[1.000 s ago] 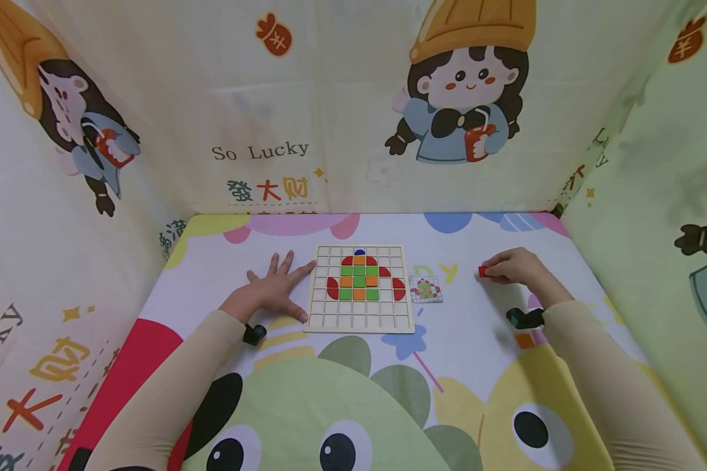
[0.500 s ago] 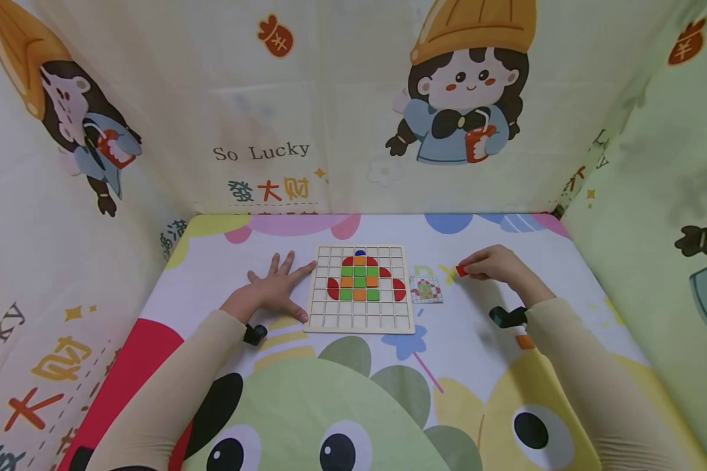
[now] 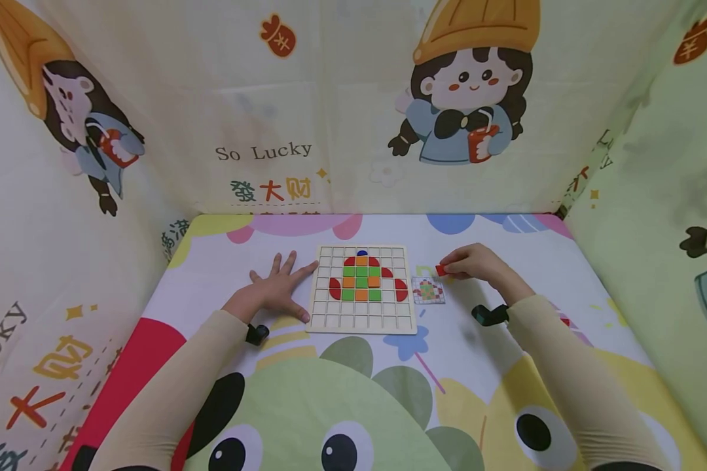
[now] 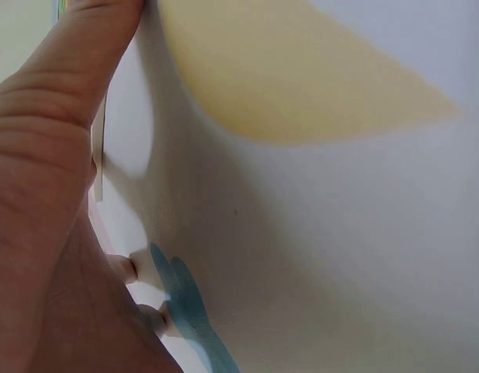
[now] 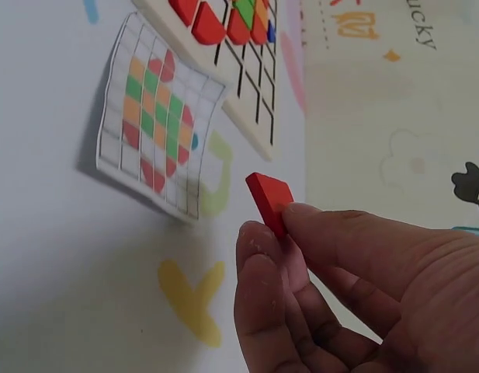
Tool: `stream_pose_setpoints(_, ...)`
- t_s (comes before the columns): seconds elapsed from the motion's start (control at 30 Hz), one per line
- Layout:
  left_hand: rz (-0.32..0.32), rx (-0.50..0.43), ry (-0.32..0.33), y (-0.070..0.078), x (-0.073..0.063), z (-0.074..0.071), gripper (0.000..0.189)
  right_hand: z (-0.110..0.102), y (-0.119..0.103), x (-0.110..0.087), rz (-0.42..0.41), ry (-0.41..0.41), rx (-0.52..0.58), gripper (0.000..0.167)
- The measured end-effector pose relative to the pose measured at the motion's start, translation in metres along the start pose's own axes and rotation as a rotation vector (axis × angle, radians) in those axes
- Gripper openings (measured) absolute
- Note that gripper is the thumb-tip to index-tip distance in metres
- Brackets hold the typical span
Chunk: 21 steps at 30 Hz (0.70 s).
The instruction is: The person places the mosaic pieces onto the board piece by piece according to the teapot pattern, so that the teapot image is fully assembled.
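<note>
A pale wooden grid board [image 3: 362,320] lies on the table, with red, green, orange and blue pieces forming a teapot-like pattern in its cells. My left hand [image 3: 271,292] is spread flat at the board's left side, its thumb and index fingertips at the edge; the left wrist view shows mostly thumb and palm. Between thumb and fingers, my right hand [image 3: 478,263] pinches a small red tile [image 5: 270,200] above the table, right of the board. Just below that tile, a pattern card [image 5: 154,124] with a similar coloured design lies beside the board, its edges slightly curled.
A printed cartoon cloth [image 3: 353,405] covers the table. Patterned curtain walls [image 3: 342,118] stand at the back and both sides. Beside my right sleeve [image 3: 565,379] shows a small red spot [image 3: 565,321], too small to identify.
My right hand has moved left with the red tile, from the right part of the table to above the card. An orange tile is now hidden by my right sleeve. My left hand stays put.
</note>
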<state>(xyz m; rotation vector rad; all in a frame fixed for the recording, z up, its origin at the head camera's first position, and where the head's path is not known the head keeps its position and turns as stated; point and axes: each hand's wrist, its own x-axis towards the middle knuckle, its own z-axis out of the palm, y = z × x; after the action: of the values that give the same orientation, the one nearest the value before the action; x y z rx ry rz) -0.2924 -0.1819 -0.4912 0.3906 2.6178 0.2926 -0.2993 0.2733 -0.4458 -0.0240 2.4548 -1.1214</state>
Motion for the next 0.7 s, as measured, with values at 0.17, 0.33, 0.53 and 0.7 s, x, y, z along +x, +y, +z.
stream_pose_setpoints(0.17, 0.002, 0.005, 0.002, -0.001, 0.000, 0.001, 0.134, 0.007, -0.005, 0.004, -0.006, -0.016, 0.012, 0.034)
stream_pose_setpoints(0.33, 0.004, 0.009, 0.007, -0.001, 0.000, 0.000, 0.134, 0.014, -0.007, 0.010, -0.031, -0.023, -0.004, 0.033)
stream_pose_setpoints(0.53, 0.005, 0.012, 0.007, -0.001, 0.000, 0.001, 0.133, 0.021, -0.011, 0.015, -0.047, -0.021, -0.012, 0.029)
stream_pose_setpoints(0.7, 0.004, 0.013, 0.006, -0.002, 0.001, 0.001, 0.133, 0.028, -0.017, 0.019, -0.050, -0.027, -0.032, 0.028)
